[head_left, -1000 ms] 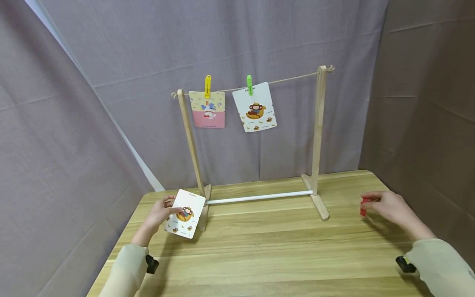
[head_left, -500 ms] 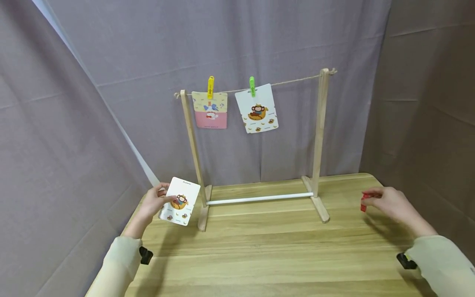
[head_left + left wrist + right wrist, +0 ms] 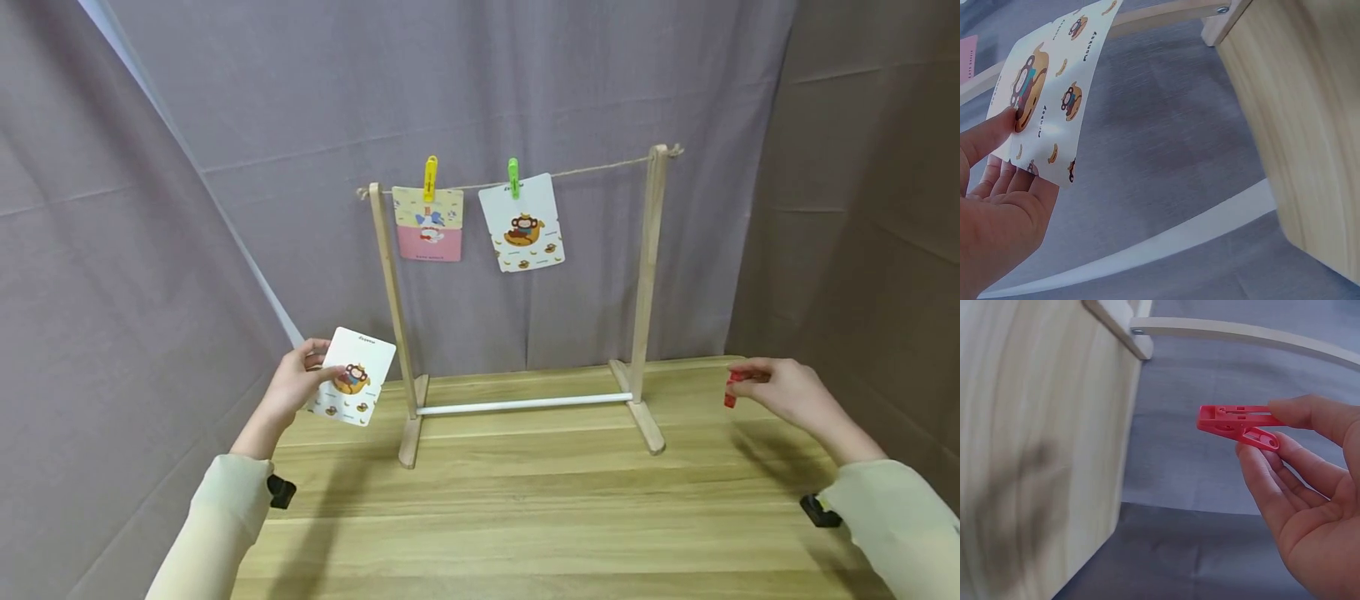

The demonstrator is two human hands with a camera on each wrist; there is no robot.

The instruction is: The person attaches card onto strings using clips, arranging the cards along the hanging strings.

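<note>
My left hand (image 3: pixel 291 385) pinches a white card (image 3: pixel 369 354) printed with a monkey on a banana, thumb on its face and fingers behind; it is raised above the table, left of the wooden stand. In the left wrist view the card (image 3: pixel 1054 81) tilts across the palm side. Over on the right, my right hand (image 3: pixel 791 393) holds a red clothespin (image 3: pixel 1232 422) by its handles between thumb and fingers, clear of the tabletop. Two cards hang from the string: a yellow-and-pink card (image 3: pixel 429 244) under a yellow clothespin (image 3: pixel 430 179), and a monkey card (image 3: pixel 536 208) under a green clothespin (image 3: pixel 513 177).
The wooden stand has a left post (image 3: pixel 392 292), a right post (image 3: pixel 649 275) and a white bottom rod (image 3: pixel 525 405). Twine (image 3: pixel 600 169) runs between the post tops. The wooden table (image 3: pixel 525 517) meets grey curtains (image 3: pixel 585 317) behind and at both sides.
My left hand has lifted the card up and to the left. My right hand has risen slightly with the red clothespin. The view has shifted a little; the hanging cards stay put.
</note>
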